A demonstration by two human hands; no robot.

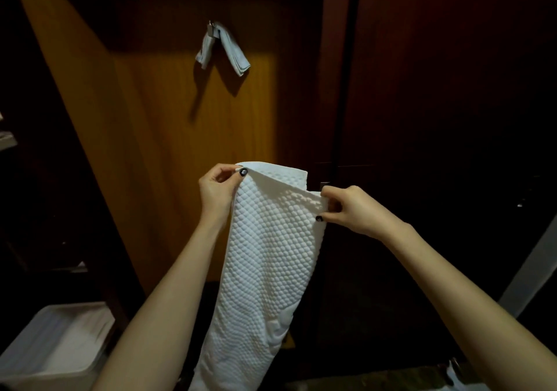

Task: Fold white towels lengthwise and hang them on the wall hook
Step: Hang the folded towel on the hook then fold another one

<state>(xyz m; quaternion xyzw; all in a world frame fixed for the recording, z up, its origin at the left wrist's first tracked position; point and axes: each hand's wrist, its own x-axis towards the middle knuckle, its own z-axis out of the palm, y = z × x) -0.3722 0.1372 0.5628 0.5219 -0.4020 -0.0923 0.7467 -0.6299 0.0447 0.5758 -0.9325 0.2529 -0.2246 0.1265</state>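
Observation:
A white towel (265,258) with a bumpy quilted weave hangs down in front of me, folded into a long strip. My left hand (217,190) pinches its top left corner. My right hand (351,208) pinches the top right edge. The towel's lower end runs out of view at the bottom. High on the wooden wall a small metal hook (212,30) carries another folded white towel (224,48), whose two ends droop apart on either side.
A white bin (54,345) stands at the lower left. An orange-brown wooden panel (168,137) faces me. A dark wooden door (437,89) fills the right side. Dim shelves (7,140) sit at the far left.

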